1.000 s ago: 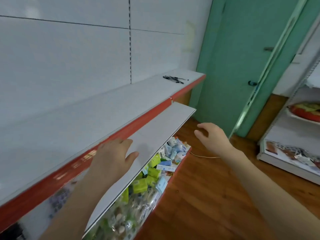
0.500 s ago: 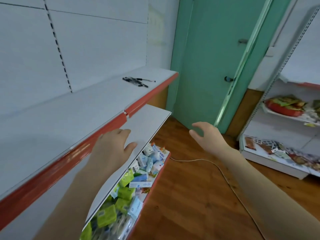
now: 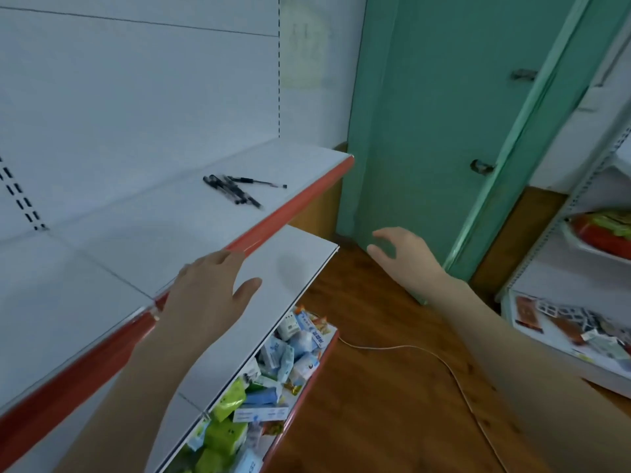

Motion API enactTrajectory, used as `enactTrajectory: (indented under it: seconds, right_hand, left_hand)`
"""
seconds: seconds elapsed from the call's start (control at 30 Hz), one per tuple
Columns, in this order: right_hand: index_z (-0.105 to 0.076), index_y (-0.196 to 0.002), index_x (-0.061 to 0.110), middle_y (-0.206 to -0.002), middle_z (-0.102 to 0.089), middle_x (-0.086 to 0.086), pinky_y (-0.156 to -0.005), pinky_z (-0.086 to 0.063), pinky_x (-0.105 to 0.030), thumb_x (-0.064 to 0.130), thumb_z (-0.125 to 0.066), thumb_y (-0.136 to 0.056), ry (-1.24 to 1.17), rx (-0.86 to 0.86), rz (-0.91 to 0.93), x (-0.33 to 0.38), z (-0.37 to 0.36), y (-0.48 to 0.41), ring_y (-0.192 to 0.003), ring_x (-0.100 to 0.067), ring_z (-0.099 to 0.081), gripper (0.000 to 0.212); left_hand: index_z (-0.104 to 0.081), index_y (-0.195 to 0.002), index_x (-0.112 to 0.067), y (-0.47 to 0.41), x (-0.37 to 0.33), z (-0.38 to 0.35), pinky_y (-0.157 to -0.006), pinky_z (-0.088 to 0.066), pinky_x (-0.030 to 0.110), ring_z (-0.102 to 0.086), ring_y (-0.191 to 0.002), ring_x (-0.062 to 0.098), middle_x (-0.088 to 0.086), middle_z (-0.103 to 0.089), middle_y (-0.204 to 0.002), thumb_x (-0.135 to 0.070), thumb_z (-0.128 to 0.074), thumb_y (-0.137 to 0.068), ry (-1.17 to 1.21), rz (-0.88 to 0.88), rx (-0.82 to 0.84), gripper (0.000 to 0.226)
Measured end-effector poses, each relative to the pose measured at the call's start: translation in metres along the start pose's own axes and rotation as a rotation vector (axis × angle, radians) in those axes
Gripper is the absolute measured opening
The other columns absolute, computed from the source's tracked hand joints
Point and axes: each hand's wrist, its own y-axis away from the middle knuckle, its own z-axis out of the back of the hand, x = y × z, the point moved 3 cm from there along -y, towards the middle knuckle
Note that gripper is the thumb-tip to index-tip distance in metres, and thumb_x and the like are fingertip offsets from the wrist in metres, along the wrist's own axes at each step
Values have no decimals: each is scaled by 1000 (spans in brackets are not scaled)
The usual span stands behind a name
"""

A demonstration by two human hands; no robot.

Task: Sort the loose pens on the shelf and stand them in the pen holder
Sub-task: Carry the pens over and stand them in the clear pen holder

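Since the pens lie loose on the shelf near its red front lip, at twelve o'clock beyond the left hand, a hasty sweep could roll one off the edge. They look slim and black, overlapping in a small heap. Both grips are wide and empty, with the right hand at three o'clock. No pen holder shows.

Legible text — none. Packets on the bottom shelf, below the fingers of the left hand, bear print — too blurred to read.
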Motion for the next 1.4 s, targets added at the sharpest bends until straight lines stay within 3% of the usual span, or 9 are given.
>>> enactTrajectory:
  seconds: [0.3,0.43,0.63,0.77,0.9,1.03,1.1,1.27,1.4]
  right_hand:
    - [-49,-130,7,-135,-51,-10,-101,-36,-31,26,-48,-94,-21,94,267,-38,-1,-161,-125,-23,-45,40]
    - [-55,-123,8,-127,-57,-11,-96,-39,-32,24,-50,-93,-78,124,370,-33,-10,-220,-117,-24,-51,34]
    - [-47,-130,8,-136,-49,-9,-102,-27,-23,27,-47,-95,-148,221,486,-4,-47,-296,-127,-21,-42,40]
    - [-46,-130,6,-136,-48,-11,-101,-25,-23,25,-46,-96,-160,283,574,29,-76,-331,-127,-23,-42,40]
    - [-45,-131,8,-137,-46,-9,-99,-26,-22,27,-45,-96,-166,370,647,54,-105,-353,-127,-22,-42,40]
    - [-45,-131,10,-134,-48,-8,-97,-33,-26,35,-48,-93,-145,528,664,71,-136,-361,-121,-21,-45,46]
    - [-46,-130,11,-131,-48,-7,-95,-38,-30,40,-54,-88,-62,588,686,79,-148,-363,-118,-22,-48,51]
    - [-52,-122,7,-121,-55,-9,-91,-48,-39,36,-57,-86,32,636,742,95,-158,-386,-105,-26,-58,46]
    - [-57,-117,13,-117,-58,-6,-80,-46,-31,32,-56,-87,11,640,788,101,-163,-410,-98,-22,-56,35]
  left_hand:
    - [-60,-116,-4,-74,-29,-38,-85,-47,47,-62,-97,39,18,-65,-110,-29,-61,-84,-29,261,-76,41]
    - [-62,-114,-4,-94,-33,-44,-81,-49,44,-64,-91,38,18,-67,-107,-41,-49,-79,-55,374,-63,52]
    - [-43,-134,-11,-133,-17,-54,-98,-38,34,-50,-119,30,13,-51,-133,-40,-50,-90,-55,551,-36,53]
    - [-38,-137,-13,-170,3,-62,-100,-34,32,-46,-123,27,11,-47,-137,-39,-46,-91,-26,628,-42,54]
    - [-46,-127,-10,-208,24,-72,-90,-40,33,-53,-109,29,13,-54,-121,-39,-48,-90,-15,694,-31,47]
    - [-48,-99,-13,-239,45,-85,-68,-37,30,-52,-86,24,7,-53,-96,-45,-49,-87,-19,756,45,34]
    - [-42,-92,-15,-251,52,-91,-67,-35,29,-50,-85,25,6,-49,-91,-47,-50,-85,-44,766,59,34]
    - [-46,-103,-7,-274,63,-94,-74,-31,27,-49,-100,30,12,-52,-103,-45,-50,-87,-225,807,110,42]
    - [-37,-88,-10,-286,71,-93,-71,-31,28,-47,-90,30,11,-44,-94,-33,-52,-86,-182,909,160,28]
